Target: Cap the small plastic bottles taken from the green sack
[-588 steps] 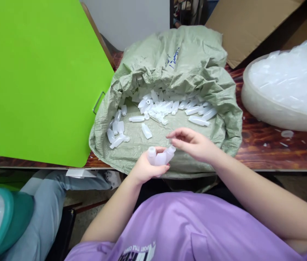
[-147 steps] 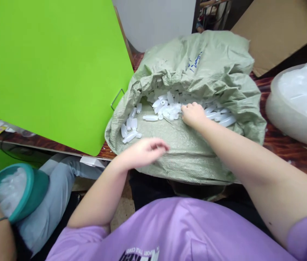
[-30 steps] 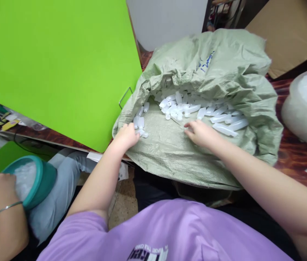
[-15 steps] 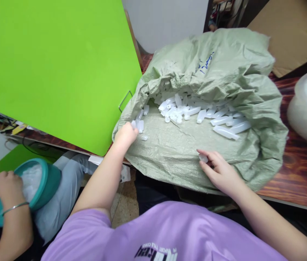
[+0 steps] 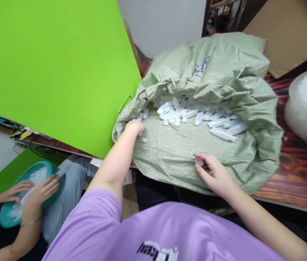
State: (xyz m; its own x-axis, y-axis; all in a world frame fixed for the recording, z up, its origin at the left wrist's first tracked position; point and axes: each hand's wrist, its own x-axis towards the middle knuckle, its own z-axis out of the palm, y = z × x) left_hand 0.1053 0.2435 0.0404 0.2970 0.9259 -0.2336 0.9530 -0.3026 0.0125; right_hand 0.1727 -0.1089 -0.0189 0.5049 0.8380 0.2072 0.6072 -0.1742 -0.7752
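A pale green woven sack (image 5: 167,156) lies with its mouth spread toward me, several white translucent plastic tubes (image 5: 221,134) heaped inside. My left hand (image 5: 135,127) reaches palm down to the sack's left side, over a few separate white pieces. Its fingers are bent downward and mostly hidden behind the back of the hand, so I cannot see what they grip. A short white piece (image 5: 143,140) lies just below it. Over the sack's front flap, my right hand (image 5: 210,170) pinches a small translucent plastic piece (image 5: 199,162) between thumb and fingers.
Left of the sack is a bright green board (image 5: 61,72) with a metal handle (image 5: 125,103). A large whitish tub (image 5: 303,116) stands right on the wood-patterned table (image 5: 297,177). At lower left, a co-worker's hands (image 5: 43,190) are over a teal basin (image 5: 6,215) of white pieces.
My left hand has moved slightly right, over the pieces at the sack's left side. My right hand keeps its piece, almost in place. The co-worker's hands have moved right, over the basin.
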